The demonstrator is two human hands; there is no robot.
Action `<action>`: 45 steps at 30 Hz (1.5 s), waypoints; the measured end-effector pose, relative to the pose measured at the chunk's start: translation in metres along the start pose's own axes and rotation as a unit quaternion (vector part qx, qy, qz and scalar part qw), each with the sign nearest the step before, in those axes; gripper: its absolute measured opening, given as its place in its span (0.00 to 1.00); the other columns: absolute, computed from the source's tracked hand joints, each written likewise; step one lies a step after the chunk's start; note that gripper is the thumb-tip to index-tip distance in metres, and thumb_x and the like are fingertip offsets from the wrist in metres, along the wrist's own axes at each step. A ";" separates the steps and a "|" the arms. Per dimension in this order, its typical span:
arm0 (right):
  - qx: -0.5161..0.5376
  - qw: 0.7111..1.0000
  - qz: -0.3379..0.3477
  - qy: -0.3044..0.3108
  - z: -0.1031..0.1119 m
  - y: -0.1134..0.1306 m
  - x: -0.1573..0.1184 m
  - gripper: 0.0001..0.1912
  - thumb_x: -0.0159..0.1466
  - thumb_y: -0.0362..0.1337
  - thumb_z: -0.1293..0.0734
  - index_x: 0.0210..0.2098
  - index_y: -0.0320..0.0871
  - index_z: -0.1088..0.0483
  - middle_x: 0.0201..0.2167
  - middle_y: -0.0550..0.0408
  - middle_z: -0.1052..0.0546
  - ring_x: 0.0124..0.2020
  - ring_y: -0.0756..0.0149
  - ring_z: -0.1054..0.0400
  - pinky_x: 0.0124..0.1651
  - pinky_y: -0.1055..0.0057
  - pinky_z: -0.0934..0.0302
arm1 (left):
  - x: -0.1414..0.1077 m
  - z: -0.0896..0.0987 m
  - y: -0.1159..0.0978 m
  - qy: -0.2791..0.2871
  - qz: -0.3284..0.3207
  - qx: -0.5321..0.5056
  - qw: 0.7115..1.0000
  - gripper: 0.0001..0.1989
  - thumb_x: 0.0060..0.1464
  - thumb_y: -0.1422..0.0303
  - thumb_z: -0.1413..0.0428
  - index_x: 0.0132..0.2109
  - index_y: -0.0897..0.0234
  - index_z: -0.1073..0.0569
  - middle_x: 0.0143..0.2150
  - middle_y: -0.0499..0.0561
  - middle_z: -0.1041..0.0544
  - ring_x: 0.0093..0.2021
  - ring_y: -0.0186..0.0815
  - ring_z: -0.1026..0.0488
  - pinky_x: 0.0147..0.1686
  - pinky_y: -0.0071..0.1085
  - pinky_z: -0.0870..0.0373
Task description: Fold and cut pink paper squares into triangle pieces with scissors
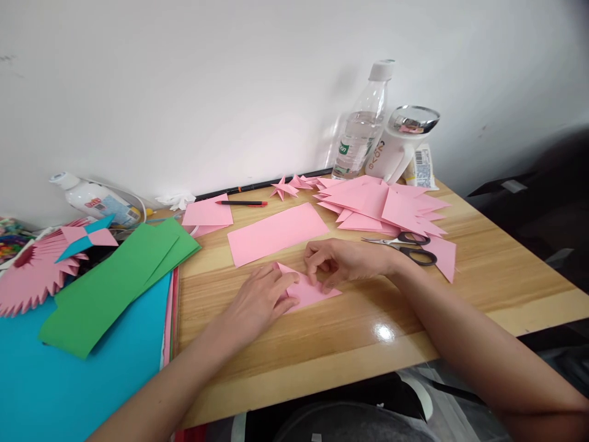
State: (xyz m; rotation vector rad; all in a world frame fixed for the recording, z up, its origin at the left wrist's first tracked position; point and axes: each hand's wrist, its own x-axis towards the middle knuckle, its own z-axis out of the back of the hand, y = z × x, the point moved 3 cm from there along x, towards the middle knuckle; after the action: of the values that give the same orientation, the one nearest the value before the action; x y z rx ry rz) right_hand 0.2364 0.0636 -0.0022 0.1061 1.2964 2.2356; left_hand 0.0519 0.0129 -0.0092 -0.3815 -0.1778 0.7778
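So the small folded piece of pink paper [305,296] is at the near middle of the worktop [340,334], right between both hands. The left hand [262,291] lies over its left end, fingertips and thumb touching the paper with a gap between them, so that grip is apart. The right hand [345,258] has its fingers curled at the other side, tips down at the paper; can't tell if that grip is pinching it or just pressing.

Just beyond them there's a flat pink rectangle [278,234]. Scissors [405,250] lie near the right wrist, beside a messy pile of pointy pink paper [361,199]. Further back: a black pen [242,203] on a pink sheet [207,212], plus a clear bottle [361,132] next to a white mug [396,147]. Over left, green strips [115,276] overlap a big blue sheet [92,374].
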 end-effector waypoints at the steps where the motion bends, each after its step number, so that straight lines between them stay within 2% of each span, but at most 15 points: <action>1: 0.002 1.000 0.002 0.004 0.001 0.000 -0.001 0.11 0.58 0.42 0.31 0.32 0.39 0.25 0.34 0.56 0.38 0.27 0.74 0.43 0.30 0.76 0.45 | 0.000 0.000 0.000 -0.002 -0.005 0.002 1.000 0.10 0.58 0.67 0.46 0.47 0.61 0.31 0.41 0.53 0.27 0.44 0.41 0.32 0.44 0.39 0.32; 6: -0.003 1.000 0.017 0.005 0.003 0.000 -0.002 0.11 0.57 0.40 0.29 0.35 0.39 0.26 0.32 0.57 0.38 0.28 0.74 0.43 0.31 0.76 0.45 | 0.000 0.000 0.001 -0.005 -0.011 -0.012 1.000 0.10 0.60 0.67 0.48 0.48 0.61 0.29 0.42 0.53 0.27 0.46 0.41 0.32 0.46 0.39 0.32; 11: 0.013 1.000 0.014 0.004 0.004 0.000 -0.002 0.10 0.54 0.34 0.28 0.36 0.38 0.27 0.32 0.58 0.37 0.28 0.75 0.41 0.30 0.76 0.44 | -0.002 -0.003 0.002 -0.037 -0.024 -0.002 0.999 0.12 0.60 0.67 0.48 0.50 0.62 0.31 0.43 0.54 0.27 0.47 0.41 0.33 0.46 0.38 0.33; 16: 0.025 1.000 0.006 0.002 0.004 -0.004 -0.002 0.10 0.56 0.36 0.29 0.36 0.38 0.26 0.31 0.58 0.37 0.27 0.74 0.39 0.31 0.75 0.42 | -0.001 -0.005 0.000 -0.075 -0.057 0.028 0.995 0.09 0.60 0.69 0.49 0.46 0.63 0.29 0.39 0.53 0.26 0.42 0.40 0.32 0.42 0.36 0.33; 19: 0.026 1.000 0.004 0.003 0.004 -0.005 -0.003 0.10 0.56 0.37 0.29 0.37 0.38 0.26 0.32 0.58 0.37 0.28 0.74 0.39 0.32 0.75 0.42 | 0.002 -0.003 0.002 -0.073 -0.058 0.033 0.995 0.08 0.58 0.69 0.49 0.44 0.63 0.28 0.38 0.52 0.24 0.41 0.40 0.30 0.40 0.36 0.33; 22: 0.024 1.000 0.006 0.002 0.003 -0.004 -0.002 0.12 0.56 0.37 0.28 0.38 0.38 0.26 0.32 0.58 0.36 0.29 0.74 0.39 0.33 0.75 0.41 | 0.004 0.001 0.005 -0.051 -0.061 0.029 0.996 0.06 0.57 0.68 0.47 0.41 0.61 0.28 0.42 0.52 0.24 0.43 0.40 0.29 0.42 0.36 0.33; 24: 0.021 1.000 0.005 0.001 0.001 -0.003 -0.001 0.13 0.55 0.37 0.28 0.38 0.38 0.26 0.33 0.57 0.37 0.29 0.74 0.39 0.32 0.76 0.41 | 0.005 0.003 0.007 -0.052 -0.076 0.032 0.995 0.05 0.57 0.67 0.47 0.39 0.62 0.28 0.43 0.52 0.24 0.43 0.39 0.29 0.43 0.36 0.33; 29: 0.001 1.000 0.006 -0.001 -0.001 -0.004 0.004 0.13 0.53 0.37 0.26 0.36 0.38 0.27 0.33 0.58 0.37 0.27 0.76 0.40 0.29 0.78 0.43 | 0.006 0.004 0.007 -0.092 -0.151 0.079 0.981 0.08 0.59 0.70 0.51 0.33 0.64 0.29 0.33 0.52 0.27 0.35 0.36 0.32 0.38 0.33 0.34; 32: 0.004 1.000 0.031 0.003 0.001 -0.007 0.004 0.14 0.53 0.37 0.26 0.37 0.38 0.26 0.32 0.59 0.37 0.26 0.76 0.41 0.29 0.78 0.44 | 0.007 0.002 0.007 -0.085 -0.158 0.072 0.981 0.08 0.60 0.71 0.51 0.35 0.64 0.29 0.34 0.51 0.28 0.36 0.35 0.33 0.40 0.33 0.34; 36: 0.028 0.998 0.060 0.008 0.003 -0.011 0.002 0.13 0.55 0.38 0.27 0.39 0.38 0.25 0.30 0.59 0.37 0.28 0.74 0.41 0.31 0.77 0.44 | 0.009 0.003 0.009 -0.055 -0.126 0.046 0.989 0.07 0.60 0.71 0.51 0.38 0.63 0.28 0.37 0.51 0.28 0.39 0.36 0.33 0.40 0.33 0.35; 41: 0.049 0.997 0.067 0.005 0.004 -0.014 0.000 0.13 0.56 0.38 0.28 0.40 0.39 0.24 0.30 0.59 0.39 0.28 0.74 0.43 0.31 0.77 0.45 | 0.009 0.003 0.010 -0.036 -0.125 0.035 0.991 0.12 0.61 0.70 0.51 0.48 0.59 0.28 0.38 0.51 0.30 0.38 0.35 0.35 0.37 0.31 0.37; 45: 0.063 0.996 0.065 0.009 0.004 -0.016 0.000 0.12 0.57 0.37 0.28 0.40 0.39 0.24 0.31 0.58 0.38 0.29 0.75 0.43 0.30 0.78 0.45 | 0.010 0.001 0.010 -0.047 -0.143 0.071 0.986 0.10 0.61 0.70 0.51 0.43 0.61 0.25 0.32 0.50 0.34 0.34 0.35 0.39 0.33 0.31 0.41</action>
State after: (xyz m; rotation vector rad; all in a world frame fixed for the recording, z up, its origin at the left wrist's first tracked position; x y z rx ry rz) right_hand 0.2445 0.0724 -0.0130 0.2248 1.4790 2.2651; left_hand 0.0520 0.0263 -0.0120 -0.1795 -0.2571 0.5219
